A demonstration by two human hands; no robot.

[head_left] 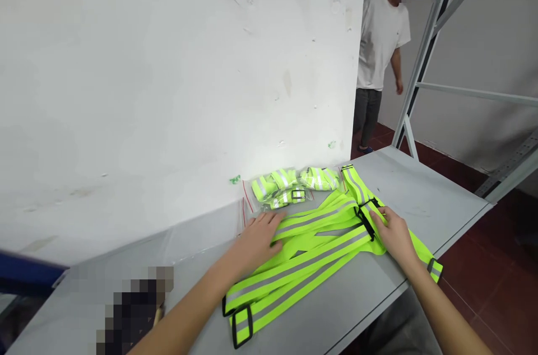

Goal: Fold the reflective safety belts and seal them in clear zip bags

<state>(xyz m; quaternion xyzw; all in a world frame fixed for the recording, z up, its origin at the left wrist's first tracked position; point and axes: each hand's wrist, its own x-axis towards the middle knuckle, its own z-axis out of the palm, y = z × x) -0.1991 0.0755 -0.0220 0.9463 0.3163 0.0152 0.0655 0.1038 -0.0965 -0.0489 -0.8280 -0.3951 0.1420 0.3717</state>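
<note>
A reflective vest made of neon yellow-green straps with grey stripes is spread across the table, its bands running side by side. My left hand rests over the upper bands at their left part, fingers stretched out and thumb apart. On the right, my right hand has its thumb and fingers closed on a strap beside a black buckle. At the near left end sits another black rectangular buckle. One strap end reaches the table's front edge.
Several clear bags of folded yellow-green straps lie against the white wall. A dark blurred object is at the grey table's lower left. Metal rack posts rise at the right. A person stands behind the wall's edge.
</note>
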